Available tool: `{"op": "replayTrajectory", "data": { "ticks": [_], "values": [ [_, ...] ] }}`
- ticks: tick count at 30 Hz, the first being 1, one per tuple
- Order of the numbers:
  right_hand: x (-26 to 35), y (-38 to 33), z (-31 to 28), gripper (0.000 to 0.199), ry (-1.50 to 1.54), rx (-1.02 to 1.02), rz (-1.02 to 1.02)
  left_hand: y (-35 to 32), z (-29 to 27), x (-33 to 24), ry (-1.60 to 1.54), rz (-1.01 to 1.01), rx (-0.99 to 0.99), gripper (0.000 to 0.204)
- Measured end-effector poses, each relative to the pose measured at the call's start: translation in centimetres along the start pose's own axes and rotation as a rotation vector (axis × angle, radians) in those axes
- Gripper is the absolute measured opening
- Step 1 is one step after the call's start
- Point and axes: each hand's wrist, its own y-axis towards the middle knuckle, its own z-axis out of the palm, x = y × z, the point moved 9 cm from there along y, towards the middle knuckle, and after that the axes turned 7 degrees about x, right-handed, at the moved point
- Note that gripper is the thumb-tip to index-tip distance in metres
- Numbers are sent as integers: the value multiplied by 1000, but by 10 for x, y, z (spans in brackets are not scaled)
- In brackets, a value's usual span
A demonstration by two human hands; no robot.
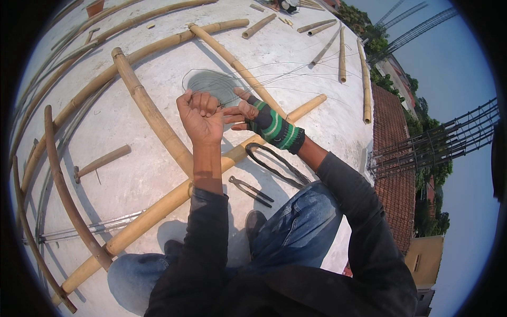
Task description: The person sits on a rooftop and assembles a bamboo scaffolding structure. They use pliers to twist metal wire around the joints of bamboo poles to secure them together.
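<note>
My left hand (202,113), bare, is closed in a fist with its fingers curled toward me. Beside it, my right hand (259,117) wears a fingerless glove striped green and black; its fingertips meet the left hand's side, partly bent around thin wire. Several strands of this wire (280,74) run from the hands toward the upper right, and one loop bows out to the left. Below the hands, bamboo poles (145,105) cross and meet on a long pole (142,224). Pincers (251,191) lie on the pale surface near my shoe, handles apart.
A black looped strap or cord (277,164) lies beside my right knee. Short bamboo pieces (342,55) lie scattered at the far right. Steel rebar cages (438,140) jut out past the slab's right edge, above a tiled roof (393,158). Curved poles (66,185) stretch along the left.
</note>
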Motion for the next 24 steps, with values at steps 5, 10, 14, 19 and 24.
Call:
{"op": "replayTrajectory", "data": {
  "ticks": [5, 10, 14, 19, 24],
  "values": [
    [16, -23, -121, 50, 351, -759, -309, -54, -84, 104, 95, -202, -325, 33],
    [-14, -77, -166, 50, 376, -857, -210, -80, -136, 115, 440, -438, -451, 38],
    [-19, -95, -176, 58, 331, -822, -165, -81, -124, 125, 816, -846, -20, 42],
    [-27, -87, -154, 66, 44, -657, 147, -67, -99, 120, 1526, -816, 407, 66],
    [-57, -66, -87, 64, -222, -219, 434, -42, -47, 107, 1344, -431, 317, 68]
  ]
}}
